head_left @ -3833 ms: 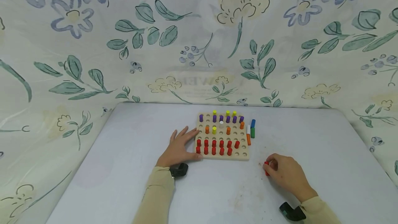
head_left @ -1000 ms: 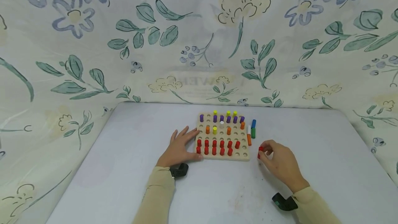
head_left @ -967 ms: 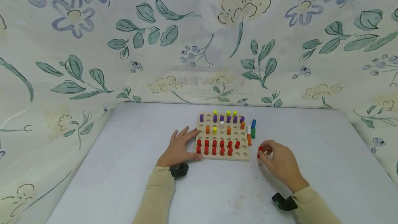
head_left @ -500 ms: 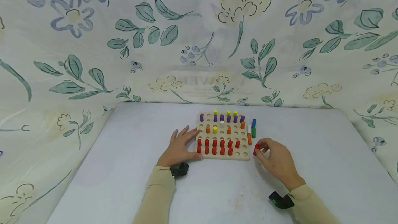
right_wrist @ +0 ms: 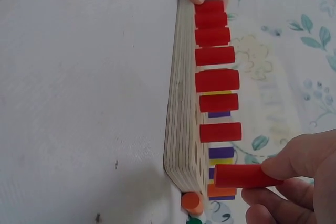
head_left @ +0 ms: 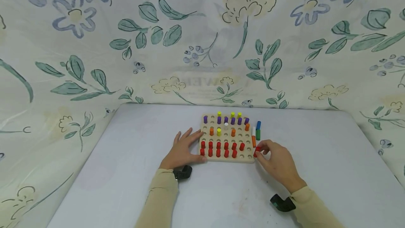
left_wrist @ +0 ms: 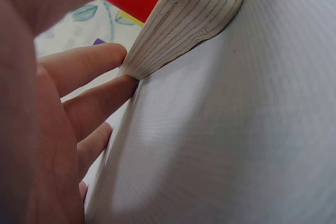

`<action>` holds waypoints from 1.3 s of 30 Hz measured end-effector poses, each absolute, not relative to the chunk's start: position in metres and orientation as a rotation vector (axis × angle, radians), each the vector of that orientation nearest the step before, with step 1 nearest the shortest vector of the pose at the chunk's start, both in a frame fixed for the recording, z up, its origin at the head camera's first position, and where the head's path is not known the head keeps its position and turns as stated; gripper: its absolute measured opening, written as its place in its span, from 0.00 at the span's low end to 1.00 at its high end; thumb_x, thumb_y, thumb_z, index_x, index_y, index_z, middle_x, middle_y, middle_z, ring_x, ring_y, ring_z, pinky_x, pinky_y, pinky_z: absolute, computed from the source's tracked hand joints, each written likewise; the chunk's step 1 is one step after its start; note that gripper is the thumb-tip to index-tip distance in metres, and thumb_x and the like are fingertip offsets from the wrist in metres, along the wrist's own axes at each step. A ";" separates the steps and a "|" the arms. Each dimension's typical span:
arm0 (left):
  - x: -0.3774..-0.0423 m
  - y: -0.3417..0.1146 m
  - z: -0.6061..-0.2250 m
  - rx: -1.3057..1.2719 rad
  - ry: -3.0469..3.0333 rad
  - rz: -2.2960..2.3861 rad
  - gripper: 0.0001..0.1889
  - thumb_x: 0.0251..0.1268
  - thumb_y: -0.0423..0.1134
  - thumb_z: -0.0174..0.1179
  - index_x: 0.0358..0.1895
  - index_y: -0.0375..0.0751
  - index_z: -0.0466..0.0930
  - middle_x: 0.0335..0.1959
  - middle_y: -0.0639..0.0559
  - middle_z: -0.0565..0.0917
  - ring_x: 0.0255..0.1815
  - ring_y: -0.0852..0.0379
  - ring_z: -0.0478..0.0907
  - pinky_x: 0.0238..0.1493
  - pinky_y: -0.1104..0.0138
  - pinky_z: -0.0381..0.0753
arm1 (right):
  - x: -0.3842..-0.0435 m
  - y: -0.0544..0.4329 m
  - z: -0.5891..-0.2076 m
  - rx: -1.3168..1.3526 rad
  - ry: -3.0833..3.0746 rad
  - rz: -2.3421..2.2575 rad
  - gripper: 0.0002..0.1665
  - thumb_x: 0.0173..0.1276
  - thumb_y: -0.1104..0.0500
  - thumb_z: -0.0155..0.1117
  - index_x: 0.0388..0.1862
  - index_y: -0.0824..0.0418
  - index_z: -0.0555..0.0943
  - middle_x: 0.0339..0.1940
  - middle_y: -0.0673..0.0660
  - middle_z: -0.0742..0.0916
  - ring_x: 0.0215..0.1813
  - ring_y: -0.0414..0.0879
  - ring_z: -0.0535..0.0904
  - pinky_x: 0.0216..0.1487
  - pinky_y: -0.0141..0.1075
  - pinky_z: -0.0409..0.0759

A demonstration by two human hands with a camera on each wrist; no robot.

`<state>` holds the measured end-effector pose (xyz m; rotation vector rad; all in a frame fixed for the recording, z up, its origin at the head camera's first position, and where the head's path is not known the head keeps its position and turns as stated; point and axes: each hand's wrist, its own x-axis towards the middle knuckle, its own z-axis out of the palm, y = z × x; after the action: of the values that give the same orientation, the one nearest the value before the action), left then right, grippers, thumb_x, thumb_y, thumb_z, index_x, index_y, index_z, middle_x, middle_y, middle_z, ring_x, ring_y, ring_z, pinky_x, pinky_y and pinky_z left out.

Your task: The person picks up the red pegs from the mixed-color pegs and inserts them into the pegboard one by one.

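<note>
A wooden pegboard [head_left: 227, 160] lies on the table, with two rows of upright red pegs along its near side. Purple, yellow, orange and white pegs stand farther back. My left hand [head_left: 181, 150] rests against the board's left edge with fingers spread and thumb at the near corner; in the left wrist view, its fingertips [left_wrist: 118, 53] touch the wooden side. Thumb and fingers of my right hand [head_left: 280, 159] pinch a red peg [right_wrist: 241, 176] beside the board's near right corner. That peg is tilted in the head view. Uncovered holes show at the right ends of both red rows.
Right of the board lie loose pegs: an orange one [head_left: 254, 142], a white one [head_left: 254, 131], a green one [head_left: 258, 135] and a blue one [head_left: 258, 125]. A floral curtain [head_left: 202, 45] hangs behind the white table [head_left: 142, 122].
My right hand has lifted the red peg from the table's near right and carried it left and away from me, to the board's right edge. The left hand has stayed put.
</note>
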<state>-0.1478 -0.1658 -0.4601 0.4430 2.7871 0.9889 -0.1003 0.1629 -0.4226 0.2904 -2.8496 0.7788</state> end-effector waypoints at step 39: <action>-0.149 -0.166 -0.462 0.464 2.784 1.025 0.51 0.45 0.62 0.73 0.76 0.51 0.66 0.77 0.52 0.65 0.82 0.46 0.44 0.78 0.45 0.27 | -0.104 0.142 -0.427 0.436 -2.840 0.806 0.14 0.62 0.61 0.75 0.44 0.62 0.83 0.37 0.54 0.87 0.37 0.46 0.79 0.37 0.37 0.81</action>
<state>-0.1485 -0.1663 -0.4620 0.4636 2.7839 1.0247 -0.1042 0.1418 -0.4273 0.4356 -2.8402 0.8064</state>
